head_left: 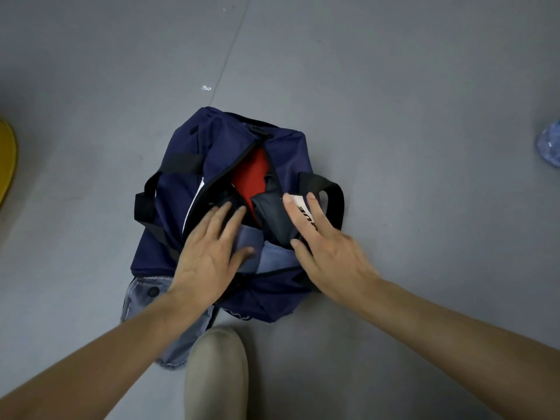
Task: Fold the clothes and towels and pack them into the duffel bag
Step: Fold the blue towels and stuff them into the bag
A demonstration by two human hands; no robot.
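Note:
A navy duffel bag (pixel 178 189) with black handles lies unzipped on the grey floor. Inside it show a red garment (pixel 251 174), a dark grey garment (pixel 272 213) with a white printed label, and a light blue folded cloth (pixel 272 259) nearest me. My left hand (pixel 209 250) lies flat with straight fingers on the blue cloth and the bag's left opening edge. My right hand (pixel 327 247) has spread fingers pressing on the dark garment and its label at the right side. A piece of light denim (pixel 139 298) lies half under the bag's near left corner.
A beige shoe (pixel 216 374) stands just in front of the bag. A yellow object (pixel 7 156) sits at the left edge, and a crumpled clear-blue plastic item (pixel 550 144) at the right edge. A small white scrap (pixel 206 88) lies on the floor beyond the bag.

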